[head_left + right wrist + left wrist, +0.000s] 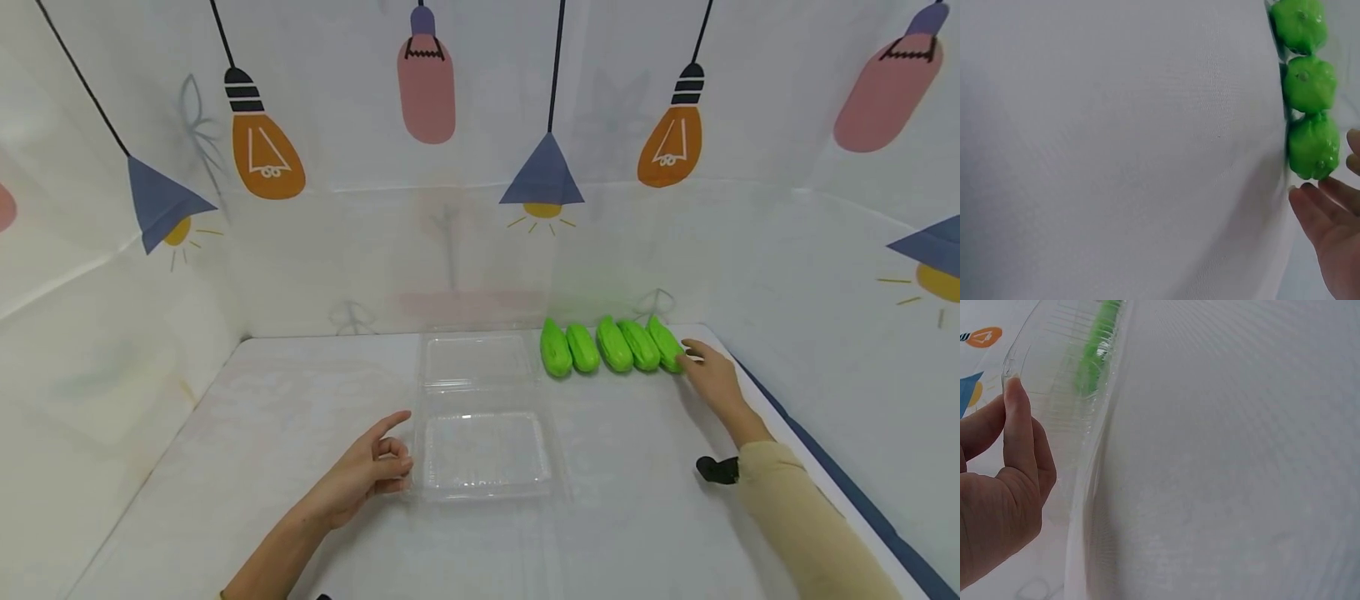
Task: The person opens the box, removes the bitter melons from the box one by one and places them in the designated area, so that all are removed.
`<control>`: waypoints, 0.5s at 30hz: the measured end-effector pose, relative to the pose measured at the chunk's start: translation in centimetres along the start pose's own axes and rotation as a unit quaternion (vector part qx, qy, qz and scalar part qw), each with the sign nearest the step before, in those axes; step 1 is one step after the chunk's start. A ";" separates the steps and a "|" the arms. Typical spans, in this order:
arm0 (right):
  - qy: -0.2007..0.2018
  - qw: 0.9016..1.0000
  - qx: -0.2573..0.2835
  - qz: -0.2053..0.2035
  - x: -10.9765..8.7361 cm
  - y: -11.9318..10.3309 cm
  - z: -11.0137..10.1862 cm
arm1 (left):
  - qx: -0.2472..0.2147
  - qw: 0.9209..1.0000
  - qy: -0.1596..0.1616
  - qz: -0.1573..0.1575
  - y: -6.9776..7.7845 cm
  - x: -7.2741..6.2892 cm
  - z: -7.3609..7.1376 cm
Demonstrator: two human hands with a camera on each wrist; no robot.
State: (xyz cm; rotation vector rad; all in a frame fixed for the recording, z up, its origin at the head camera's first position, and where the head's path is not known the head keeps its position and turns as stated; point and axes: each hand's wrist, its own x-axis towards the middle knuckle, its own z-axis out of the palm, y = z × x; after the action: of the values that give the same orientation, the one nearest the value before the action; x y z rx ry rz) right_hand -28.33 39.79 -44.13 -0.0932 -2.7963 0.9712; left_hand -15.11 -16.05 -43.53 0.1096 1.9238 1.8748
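Observation:
A clear plastic clamshell box [486, 450] lies opened flat on the table, its second half farther back. My left hand [367, 471] is at its left edge; in the left wrist view the thumb and fingers [1017, 425] pinch the rim. Several plump, bright green cucumbers [615, 344], toy-like, stand in a row behind and right of the box. At the rightmost cucumber [664, 343] is my right hand [712, 379], fingers spread loosely. From the right wrist, the fingertips [1310, 197] sit right by the end of that cucumber [1314, 149]; whether they touch it, I cannot tell.
The white tabletop [630, 500] stretches around the box. White sheets printed with lamps and bulbs [465, 250] enclose the back and sides. A dark blue strip [832, 483] runs along the table's right edge. Something black [717, 470] sticks out at the right sleeve.

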 end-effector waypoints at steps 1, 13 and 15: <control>0.004 1.000 0.001 -0.010 -0.1 -0.1 0.0 | 0.000 1.000 0.000 -0.001 0.0 0.0 0.0; 0.057 0.995 -0.056 -0.066 -1.1 -1.0 0.1 | -0.002 1.000 -0.002 -0.003 -0.1 0.1 -0.2; 0.055 0.995 -0.059 -0.065 -1.1 -1.0 0.0 | -0.003 1.000 -0.004 -0.003 -0.1 0.0 -0.2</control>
State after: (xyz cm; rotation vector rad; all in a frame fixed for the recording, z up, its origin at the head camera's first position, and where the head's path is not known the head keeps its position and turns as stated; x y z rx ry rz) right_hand -27.21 38.88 -43.67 0.0204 -2.7189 0.7464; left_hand -15.19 -16.26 -43.68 0.1091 1.9098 1.8727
